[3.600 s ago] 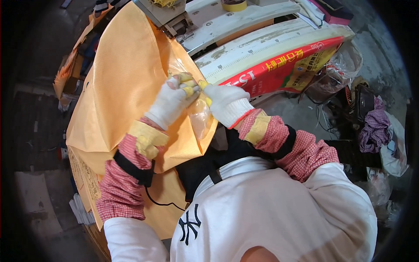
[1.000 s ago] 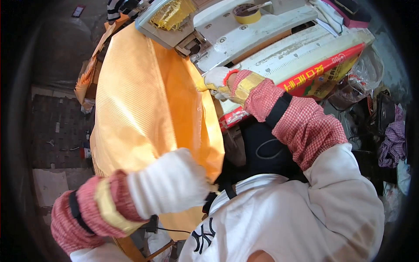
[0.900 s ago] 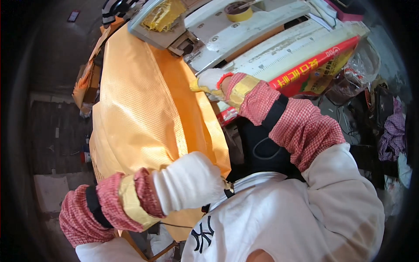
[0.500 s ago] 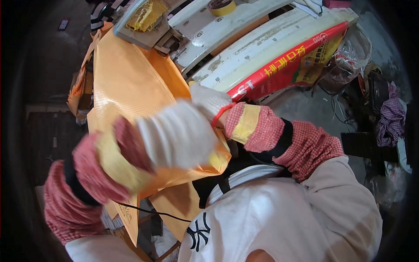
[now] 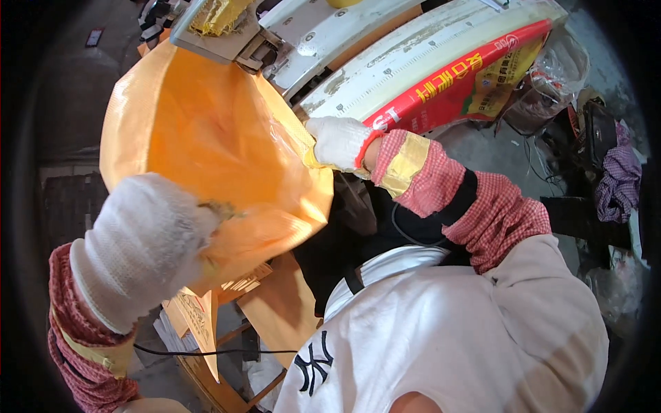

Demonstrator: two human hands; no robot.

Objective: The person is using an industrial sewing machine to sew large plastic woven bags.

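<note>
Sack: orange woven sack [image 5: 206,131], big, under grey machine [image 5: 227,31].
Sign: red curved banner [image 5: 454,76], top right.
Grips: left hand [image 5: 141,241] and right hand [image 5: 339,141] both pinch sack edge.
Change: left hand now lower-left vs 0.5 s ago.

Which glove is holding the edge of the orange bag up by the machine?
The right glove. It pinches the orange bag edge beside the machine; the left glove grips lower down.

White knit gloves, red-checked sleeve covers with yellow bands, white shirt.

A long white machine beam [image 5: 413,62] with a red printed strip [image 5: 454,86] crosses the top. A purple cloth [image 5: 620,182] and a clear plastic bag [image 5: 558,76] lie on the floor at right.
</note>
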